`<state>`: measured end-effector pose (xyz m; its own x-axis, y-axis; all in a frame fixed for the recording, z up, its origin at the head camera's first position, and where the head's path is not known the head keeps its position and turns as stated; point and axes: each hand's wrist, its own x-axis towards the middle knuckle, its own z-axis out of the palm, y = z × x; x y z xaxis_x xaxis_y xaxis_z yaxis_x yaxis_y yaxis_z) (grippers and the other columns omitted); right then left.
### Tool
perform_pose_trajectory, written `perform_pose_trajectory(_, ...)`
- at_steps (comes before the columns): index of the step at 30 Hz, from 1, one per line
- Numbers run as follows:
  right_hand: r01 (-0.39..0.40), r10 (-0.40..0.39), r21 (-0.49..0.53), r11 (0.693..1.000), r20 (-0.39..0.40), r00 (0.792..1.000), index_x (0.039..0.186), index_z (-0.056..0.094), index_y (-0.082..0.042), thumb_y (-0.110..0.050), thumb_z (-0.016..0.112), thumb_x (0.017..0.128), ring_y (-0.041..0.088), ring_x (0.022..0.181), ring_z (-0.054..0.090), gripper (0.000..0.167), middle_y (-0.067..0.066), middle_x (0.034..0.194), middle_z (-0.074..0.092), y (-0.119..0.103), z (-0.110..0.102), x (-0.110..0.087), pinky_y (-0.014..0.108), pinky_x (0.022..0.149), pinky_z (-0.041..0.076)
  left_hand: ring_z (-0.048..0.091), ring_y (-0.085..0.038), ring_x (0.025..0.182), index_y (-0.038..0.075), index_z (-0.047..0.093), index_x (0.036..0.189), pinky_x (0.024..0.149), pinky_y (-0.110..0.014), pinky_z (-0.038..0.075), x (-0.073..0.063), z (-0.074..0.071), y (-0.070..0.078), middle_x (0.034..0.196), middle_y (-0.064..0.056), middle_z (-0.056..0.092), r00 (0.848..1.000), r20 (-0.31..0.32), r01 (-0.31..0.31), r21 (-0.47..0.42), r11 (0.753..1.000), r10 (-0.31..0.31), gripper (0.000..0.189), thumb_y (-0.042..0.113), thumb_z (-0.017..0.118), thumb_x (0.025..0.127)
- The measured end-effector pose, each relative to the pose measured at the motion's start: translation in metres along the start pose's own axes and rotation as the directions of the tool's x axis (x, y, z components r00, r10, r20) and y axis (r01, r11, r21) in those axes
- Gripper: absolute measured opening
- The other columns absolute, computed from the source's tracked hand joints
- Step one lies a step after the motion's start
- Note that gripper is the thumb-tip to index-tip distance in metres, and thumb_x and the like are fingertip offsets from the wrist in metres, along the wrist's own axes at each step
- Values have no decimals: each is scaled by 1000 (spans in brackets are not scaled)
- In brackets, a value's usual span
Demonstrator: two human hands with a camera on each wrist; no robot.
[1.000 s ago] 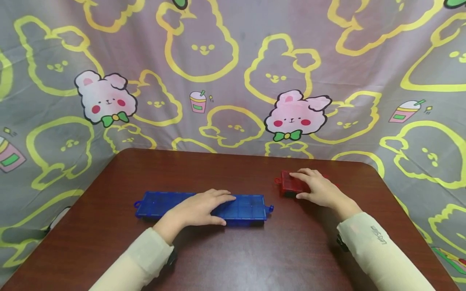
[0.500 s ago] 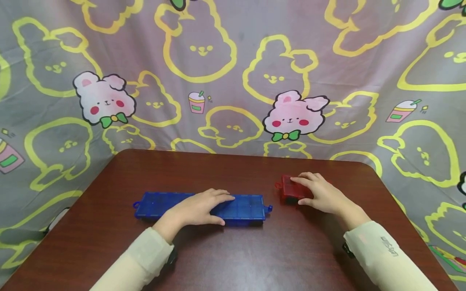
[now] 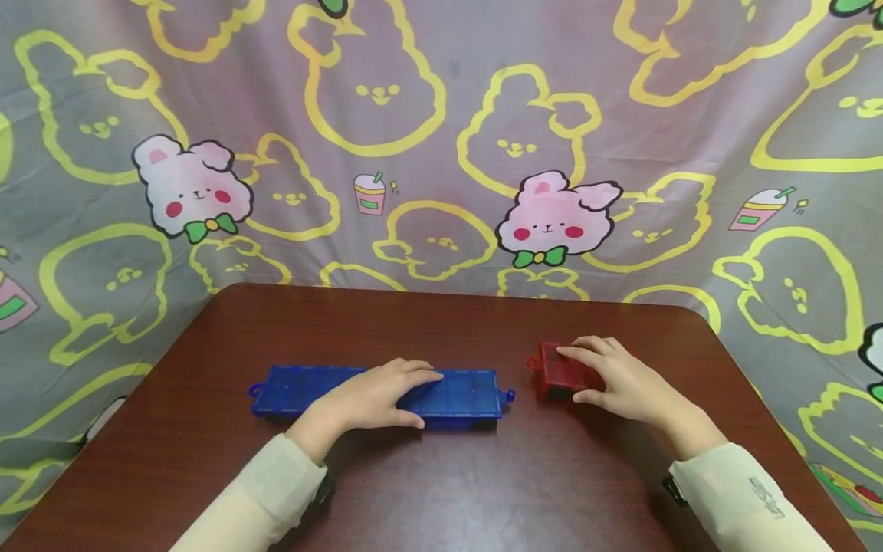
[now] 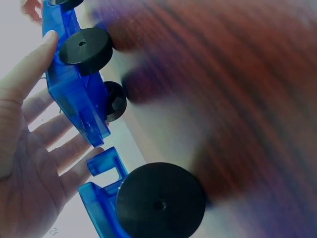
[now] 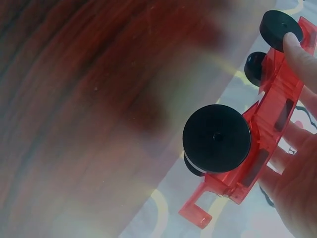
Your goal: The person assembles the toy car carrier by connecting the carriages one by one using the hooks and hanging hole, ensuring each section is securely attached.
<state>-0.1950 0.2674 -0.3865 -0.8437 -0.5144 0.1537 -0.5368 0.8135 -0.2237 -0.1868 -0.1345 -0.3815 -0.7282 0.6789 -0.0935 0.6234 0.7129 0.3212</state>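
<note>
Red wheeled toy (image 3: 560, 366) sits right of centre in the head view, gripped by the right hand (image 3: 624, 382); lower and left of centre, the left hand (image 3: 372, 397) holds a longer blue wheeled toy (image 3: 458, 392) on the bench (image 3: 441, 483).

Two bare hands are over the one table (image 3: 448, 491), the left hand (image 3: 375, 395) at nine o'clock from its centre, the right hand (image 3: 624, 379) near three. One red toy wagon (image 3: 562, 368) sits toward two, four black wheels (image 5: 216, 139) showing. The blue toy wagon (image 3: 455, 391) at nine shows four wheels too; a palm hides whether it's one piece or two. The curtain has two whole rabbit heads, at ten (image 3: 200, 184) and one, and three drink cups, at nine, eleven and two.
</note>
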Motion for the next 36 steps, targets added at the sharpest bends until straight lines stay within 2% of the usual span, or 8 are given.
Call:
perform_pose_trajectory(14, 25, -25, 8, 1000, -8, 1000, 141, 56, -23, -29, 88, 74, 26, 118, 49, 75, 8, 134, 56, -23, -2, -11, 41, 78, 59, 44, -30, 140, 20, 49, 148, 110, -50, 43, 0, 1, 0, 154, -9, 45, 1000, -5, 5, -9, 1000, -5, 68, 41, 74, 88)
perform_pose_trajectory(20, 48, -48, -4, 999, -1, 999, 141, 57, -23, -32, 88, 73, 24, 118, 50, 75, 7, 133, 57, -31, 3, -12, 40, 81, 58, 44, -29, 140, 19, 48, 148, 111, -49, 42, 0, 1, -1, 154, -9, 45, 1000, -7, 8, -11, 1000, -8, 69, 40, 75, 88)
perform_pose_trajectory(36, 69, -69, -16, 997, 12, 998, 139, 58, -24, -35, 88, 72, 21, 115, 51, 75, 4, 129, 58, -38, 15, -8, 39, 81, 58, 43, -30, 141, 19, 49, 148, 111, -50, 42, -1, 0, -1, 154, -9, 44, 1000, -4, 10, -26, 1000, -11, 68, 39, 75, 88)
